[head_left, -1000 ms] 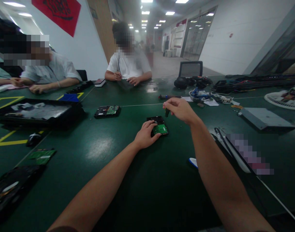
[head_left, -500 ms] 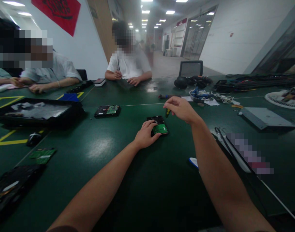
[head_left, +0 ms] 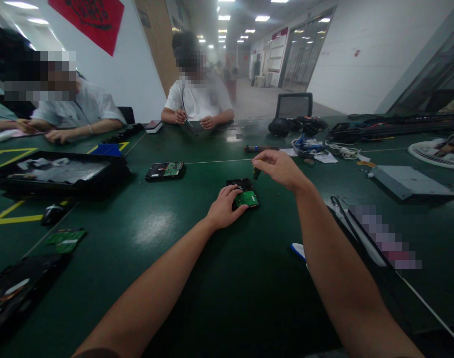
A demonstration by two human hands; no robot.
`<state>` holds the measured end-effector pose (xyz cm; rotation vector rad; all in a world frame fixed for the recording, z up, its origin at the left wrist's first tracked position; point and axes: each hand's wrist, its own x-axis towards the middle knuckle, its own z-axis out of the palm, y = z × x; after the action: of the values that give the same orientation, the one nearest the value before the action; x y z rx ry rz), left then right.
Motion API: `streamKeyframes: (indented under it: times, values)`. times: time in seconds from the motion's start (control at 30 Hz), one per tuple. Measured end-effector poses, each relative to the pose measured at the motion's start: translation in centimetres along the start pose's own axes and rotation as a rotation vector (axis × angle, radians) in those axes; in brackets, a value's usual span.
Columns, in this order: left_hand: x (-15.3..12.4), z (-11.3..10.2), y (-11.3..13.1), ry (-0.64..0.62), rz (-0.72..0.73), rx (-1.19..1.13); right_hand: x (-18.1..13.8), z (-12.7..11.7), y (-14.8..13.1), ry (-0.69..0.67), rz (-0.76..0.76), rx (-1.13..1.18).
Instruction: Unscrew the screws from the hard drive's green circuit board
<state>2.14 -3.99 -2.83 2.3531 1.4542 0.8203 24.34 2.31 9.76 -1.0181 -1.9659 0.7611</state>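
A hard drive (head_left: 248, 198) with a green circuit board lies on the dark green table (head_left: 197, 278). My left hand (head_left: 226, 206) grips it from the left, fingers over its far left part and thumb along the near edge. Above its far right corner, my right hand (head_left: 273, 168) pinches the top of a small screwdriver (head_left: 256, 172) with a black and yellow handle, held nearly upright. The screwdriver's tip cannot be made out. A second hard drive (head_left: 165, 171) rests to the left, beyond my left hand.
A black tray (head_left: 59, 186) stands at left, near a mouse (head_left: 52, 215), a loose circuit board (head_left: 67, 240) and a black device (head_left: 20, 288). A flat metal box (head_left: 411, 183), cables and a long-handled tool (head_left: 262, 148) lie right and beyond. Two people sit opposite.
The screwdriver has turned slightly in my right fingers, its yellow part showing less. My left hand and the hard drive stay put. The person opposite has shifted their hands.
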Motion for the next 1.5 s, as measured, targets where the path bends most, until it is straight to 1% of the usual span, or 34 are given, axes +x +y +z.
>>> streamKeyframes:
  times: [0.07,0.17,0.37,0.5,0.63,0.9,0.97,1.07,1.2,1.37,1.5]
  values:
    - [0.0,0.0,0.0,0.000,0.004,0.001,0.0,0.1,0.0,0.000,0.032,0.021]
    - [0.0,0.0,0.0,0.000,0.013,0.001,-0.1,0.2,-0.2,-0.012,0.041,0.065]
    - [0.0,-0.1,0.0,0.004,0.011,-0.005,-0.3,0.1,-1.1,-0.078,0.074,0.111]
    - [0.0,0.0,0.0,-0.001,0.004,-0.002,-0.3,0.1,-1.1,-0.035,0.053,0.075]
    - [0.0,-0.1,0.1,-0.003,0.002,-0.003,-0.3,0.2,-0.9,0.009,0.082,0.059]
    - [0.0,-0.1,0.1,-0.001,0.002,0.001,-0.3,0.1,-0.7,-0.077,0.065,0.097]
    - [0.0,-0.1,0.0,-0.001,0.003,0.001,-0.2,0.0,-0.7,-0.072,0.061,0.078]
    - [0.0,0.0,0.0,0.004,0.004,-0.004,-0.2,0.1,-0.6,-0.024,0.047,0.033]
    - [0.0,0.0,0.1,0.006,0.003,-0.010,-0.1,0.2,-0.5,0.024,0.078,0.016]
    - [0.0,-0.1,0.1,-0.003,-0.001,-0.006,-0.1,0.3,-0.5,-0.020,0.078,0.083]
    - [0.1,-0.1,0.2,-0.001,-0.003,-0.002,0.0,0.2,-0.2,-0.036,0.114,0.092]
